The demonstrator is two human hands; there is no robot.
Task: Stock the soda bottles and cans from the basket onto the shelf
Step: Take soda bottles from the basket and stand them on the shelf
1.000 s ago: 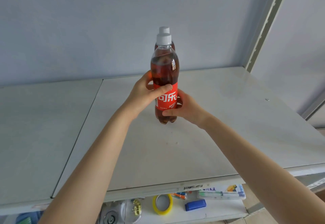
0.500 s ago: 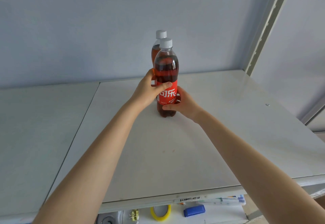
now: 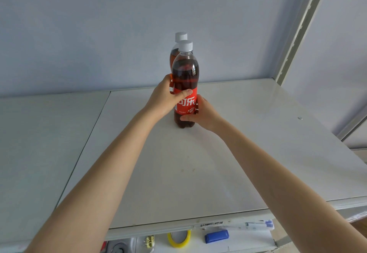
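A cola bottle [image 3: 185, 74] with a red label and white cap stands upright on the white shelf [image 3: 198, 163], near its back wall. Both hands are wrapped around it: my left hand [image 3: 166, 98] grips the label from the left, and my right hand [image 3: 200, 113] holds the lower body from the right. Directly behind it stands a second cola bottle [image 3: 179, 39], mostly hidden, with only its white cap and shoulder showing. The basket is out of view.
A metal upright [image 3: 297, 28] rises at the shelf's back right corner. A seam [image 3: 93, 129] splits the shelf into two boards. On the lower shelf lie a yellow tape roll [image 3: 178, 239], a blue stapler [image 3: 216, 236] and a small binder clip [image 3: 149, 240].
The held bottle has come down from just above the shelf and further back. Its base now rests on the surface in front of the second bottle. Both hands still grip it.
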